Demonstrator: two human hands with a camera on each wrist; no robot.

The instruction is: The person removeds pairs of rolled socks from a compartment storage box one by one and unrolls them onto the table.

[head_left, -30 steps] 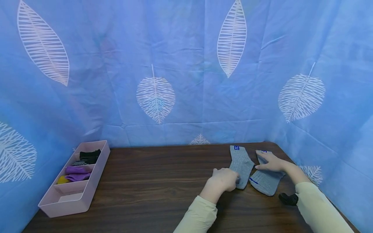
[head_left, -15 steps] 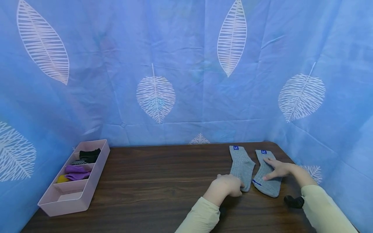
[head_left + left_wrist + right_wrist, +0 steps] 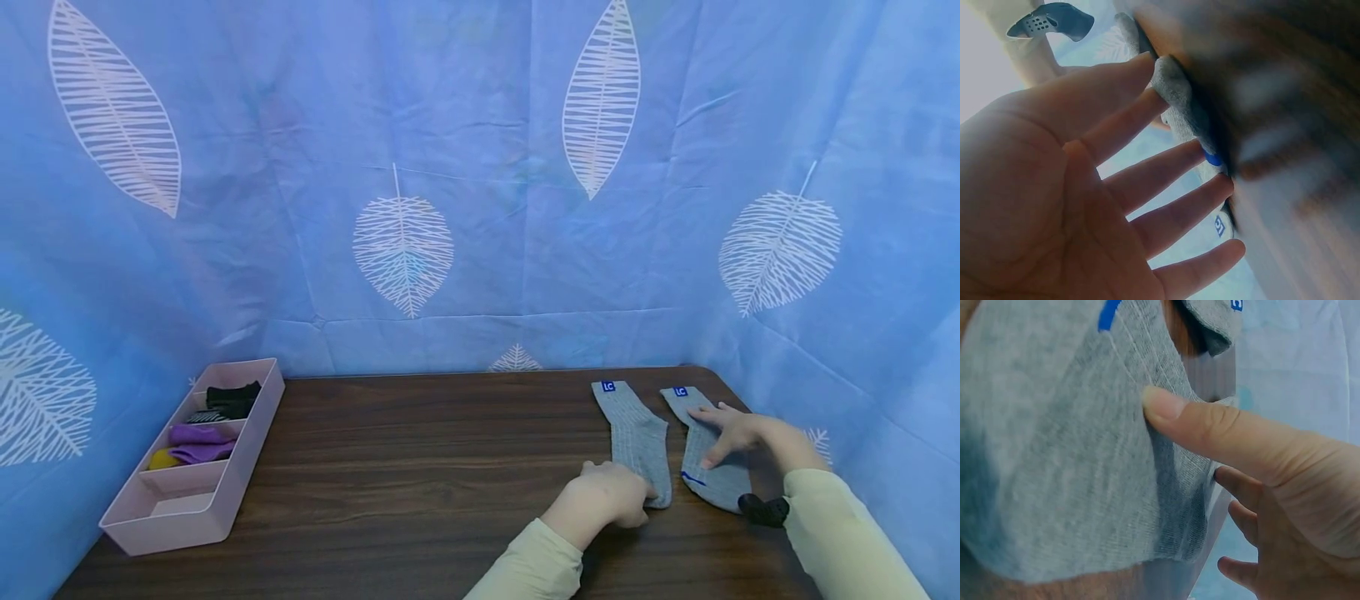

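Two grey ribbed ankle socks lie flat side by side at the right of the table. At the toe of the left-hand sock [image 3: 637, 433] is my left hand [image 3: 609, 500]. In the left wrist view its fingers [image 3: 1172, 212] are spread and fairly straight, with thumb and forefinger tips against the toe. My right hand [image 3: 742, 435] rests on the right-hand sock [image 3: 697, 417]. Seen from the right wrist, the thumb [image 3: 1210, 428] presses on the knit while the other fingers reach out past the sock's edge. Blue labels mark both cuffs.
A pale pink divided box [image 3: 251, 467] stands at the table's left side. Dark socks [image 3: 232, 400] and purple socks [image 3: 201, 446] with a yellow piece lie in its compartments. Blue leaf-print cloth [image 3: 480, 250] hangs behind the brown table [image 3: 420, 500].
The left-hand sock's toe end has shifted right and nearer, with my left hand moving along. My right hand has drawn down off the cuff, uncovering its label; that sock has straightened.
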